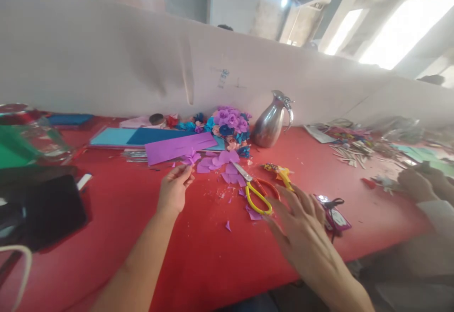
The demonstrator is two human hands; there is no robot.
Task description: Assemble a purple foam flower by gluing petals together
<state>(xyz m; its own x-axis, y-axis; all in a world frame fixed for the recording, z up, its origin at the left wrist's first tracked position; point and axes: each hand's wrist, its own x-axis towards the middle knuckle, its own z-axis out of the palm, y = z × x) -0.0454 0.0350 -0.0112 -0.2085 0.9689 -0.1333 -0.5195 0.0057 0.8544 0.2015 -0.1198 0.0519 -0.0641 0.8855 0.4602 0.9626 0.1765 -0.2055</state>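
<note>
My left hand (173,189) pinches a small purple paper flower (192,157) between thumb and fingertips. My right hand (301,222) is spread and slightly blurred beside the scissors, fingers apart, with nothing visible in it. Those scissors (250,186), with one yellow and one orange handle loop, lie with blades pointing at cut purple paper petals (213,161). A yellow tool (284,177), its kind unclear, rests just past my right fingertips. Behind my left hand lies a purple paper strip (177,147). A bunch of purple, blue and pink paper flowers (230,123) stands farther back.
A steel jug (271,120) is near the white partition (142,61). At left are a clear jar (42,137) and a black device (53,212). A badge (333,215) lies right of my right hand. Another person's hands (420,182) work at far right.
</note>
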